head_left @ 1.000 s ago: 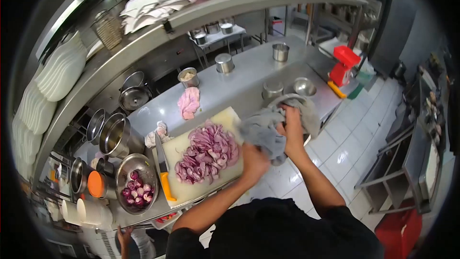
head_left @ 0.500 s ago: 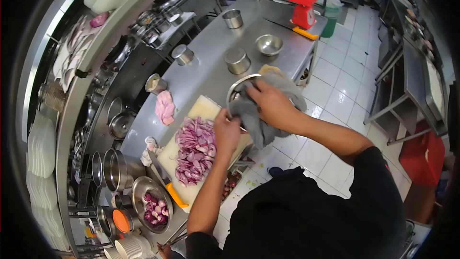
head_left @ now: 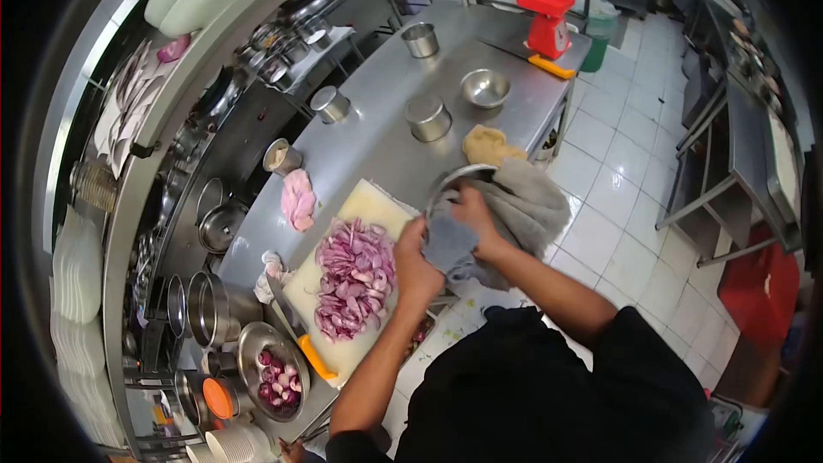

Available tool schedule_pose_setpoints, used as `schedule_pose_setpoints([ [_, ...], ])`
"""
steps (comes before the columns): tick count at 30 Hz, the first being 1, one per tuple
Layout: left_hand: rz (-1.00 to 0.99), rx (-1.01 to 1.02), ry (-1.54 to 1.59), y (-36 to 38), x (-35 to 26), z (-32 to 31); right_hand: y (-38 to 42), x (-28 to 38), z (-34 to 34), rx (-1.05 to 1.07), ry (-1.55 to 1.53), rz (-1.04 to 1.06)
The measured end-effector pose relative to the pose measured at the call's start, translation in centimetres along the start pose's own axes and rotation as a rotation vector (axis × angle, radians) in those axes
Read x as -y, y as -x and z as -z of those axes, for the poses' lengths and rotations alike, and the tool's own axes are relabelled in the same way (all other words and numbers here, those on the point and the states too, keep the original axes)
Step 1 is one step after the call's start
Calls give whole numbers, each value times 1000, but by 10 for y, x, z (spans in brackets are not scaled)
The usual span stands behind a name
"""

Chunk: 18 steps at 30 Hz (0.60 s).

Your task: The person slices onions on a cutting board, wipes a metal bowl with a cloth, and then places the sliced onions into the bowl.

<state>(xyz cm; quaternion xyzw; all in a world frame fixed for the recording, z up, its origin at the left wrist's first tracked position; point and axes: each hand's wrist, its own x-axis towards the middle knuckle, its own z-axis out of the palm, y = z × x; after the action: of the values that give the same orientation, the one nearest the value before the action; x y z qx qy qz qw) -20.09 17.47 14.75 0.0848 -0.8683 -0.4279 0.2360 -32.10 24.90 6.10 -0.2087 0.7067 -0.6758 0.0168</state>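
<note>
My left hand [head_left: 417, 266] is closed on the near left side of a metal bowl [head_left: 441, 178], which is tilted over the table's edge. Inside the bowl, my right hand [head_left: 476, 219] grips a grey cloth [head_left: 525, 201] and presses it against the metal. Much of the cloth hangs out over the right side. Just left of my left hand, a heap of sliced red onions [head_left: 353, 279] lies on a white cutting board [head_left: 377, 201]. A knife with a yellow handle [head_left: 316, 357] rests along the board's left edge.
An oval metal dish [head_left: 249, 345] holds peeled red onions. A yellow cloth [head_left: 490, 146], an upturned metal pot [head_left: 428, 117] and a small bowl [head_left: 485, 88] sit beyond my hands. A red scale [head_left: 547, 21] and another yellow-handled knife [head_left: 551, 67] are at the far end.
My hands and the bowl have shifted slightly down. The bowl is turned further, and my right hand has moved lower with the cloth. The yellow cloth now shows more fully.
</note>
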Motion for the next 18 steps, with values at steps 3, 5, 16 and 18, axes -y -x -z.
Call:
schedule_pose_setpoints([
  [3, 111, -13, 83, -8, 22, 1, 5, 64, 34, 410, 425, 281],
  [5, 86, -118, 46, -14, 25, 4, 4, 118, 49, 364, 779, 317],
  [16, 158, -202, 139, -4, 3, -16, -5, -27, 21, 109, -298, -99],
  [18, 62, -198, 30, -17, 14, -1, 6, -14, 23, 221, -110, -11],
])
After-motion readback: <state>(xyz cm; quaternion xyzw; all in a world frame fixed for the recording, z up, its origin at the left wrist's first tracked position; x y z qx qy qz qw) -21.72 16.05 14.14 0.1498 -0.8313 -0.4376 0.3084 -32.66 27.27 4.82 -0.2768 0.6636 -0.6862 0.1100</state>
